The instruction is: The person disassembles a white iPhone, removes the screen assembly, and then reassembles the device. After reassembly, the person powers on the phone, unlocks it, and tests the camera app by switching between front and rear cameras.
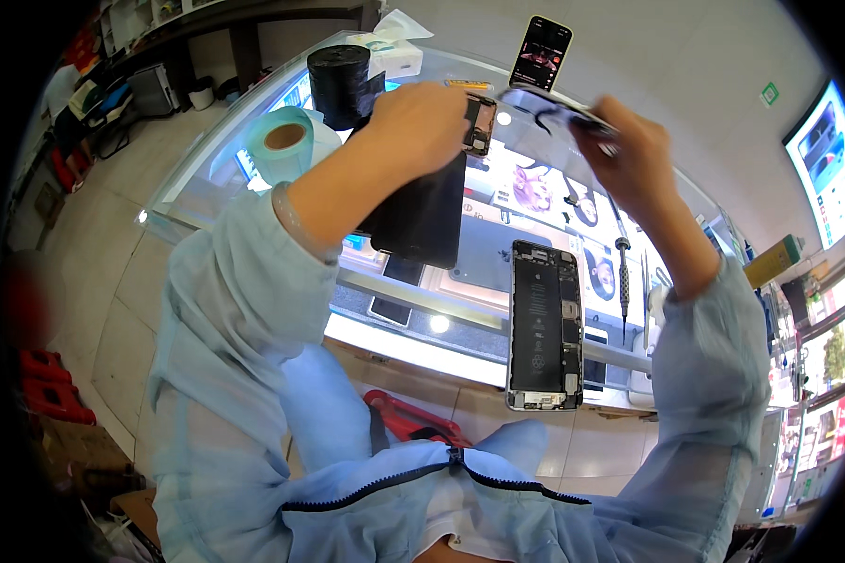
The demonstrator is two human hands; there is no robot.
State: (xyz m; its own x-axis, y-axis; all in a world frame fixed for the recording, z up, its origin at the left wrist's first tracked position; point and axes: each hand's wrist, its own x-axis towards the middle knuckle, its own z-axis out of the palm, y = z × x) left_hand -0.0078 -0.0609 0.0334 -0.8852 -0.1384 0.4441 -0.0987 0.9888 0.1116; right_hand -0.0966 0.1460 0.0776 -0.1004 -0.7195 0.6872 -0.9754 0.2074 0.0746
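Hands apart. Right hand (pixel 629 155) pinches a blurred phone panel (pixel 559 111). Left hand (pixel 421 127) at small opened phone (pixel 481 128); grip hidden. Bodyward, between hands: larger phone (pixel 546 328), cover off, battery (pixel 537 314) in, not closed up.

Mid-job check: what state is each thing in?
Nearer opened phone: uncovered, battery exposed
Opened phone by left hand: insides exposed
Flat part in right hand: gripped, blurred
Propped smartphone: screen lit
Wall screen: lit
Tissue box: open, tissue protruding
Black roll: upright
Teal roll: wound, core visible
Precision screwdriver: lying flat
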